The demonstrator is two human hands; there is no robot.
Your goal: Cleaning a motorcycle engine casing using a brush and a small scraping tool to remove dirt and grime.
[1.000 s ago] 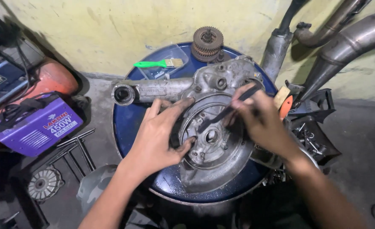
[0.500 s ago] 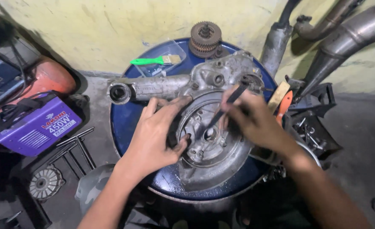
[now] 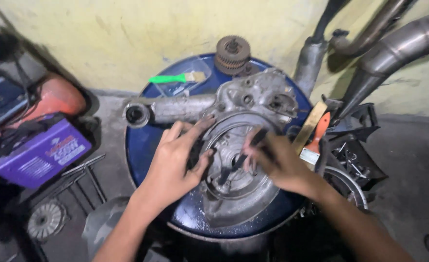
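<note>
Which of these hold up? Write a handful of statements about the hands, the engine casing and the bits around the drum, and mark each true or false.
1. The left hand rests on the rim of the grey engine casing. True.
2. The right hand holds a dark slim tool over the casing's middle. True.
3. The casing lies on a red drum. False: the drum is blue.
4. A green-handled brush lies at the drum's far edge. True.
5. The purple box sits on the drum. False: it sits on the floor to the left.
</note>
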